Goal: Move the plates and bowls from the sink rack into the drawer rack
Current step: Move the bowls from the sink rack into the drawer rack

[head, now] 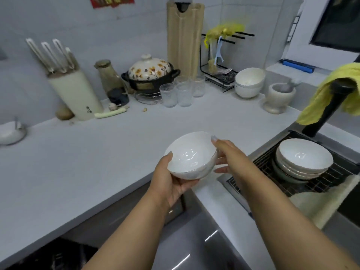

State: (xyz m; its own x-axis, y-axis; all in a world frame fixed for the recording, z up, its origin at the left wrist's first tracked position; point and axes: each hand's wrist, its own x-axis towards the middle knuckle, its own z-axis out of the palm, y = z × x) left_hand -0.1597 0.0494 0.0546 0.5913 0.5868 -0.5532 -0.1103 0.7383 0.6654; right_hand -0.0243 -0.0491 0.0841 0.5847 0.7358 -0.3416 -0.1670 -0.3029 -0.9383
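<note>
Both of my hands hold one white bowl (191, 155) above the counter's front edge. My left hand (169, 178) cups it from below, thumb on the near rim. My right hand (227, 152) grips the right rim, thumb on top and fingers under the side. To the right, a stack of white bowls (303, 158) sits over a plate on the black wire sink rack (261, 162). At the lower left, the dark opening of the drawer (56, 256) shows, its rack too dim to make out.
On the white counter (97, 156) stand a knife block (76, 94), a flowered pot (150, 75), several glasses (181, 92), two stacked bowls (249, 82) and a mortar (278, 98). A black tap (329, 108) draped with a yellow cloth rises behind the sink.
</note>
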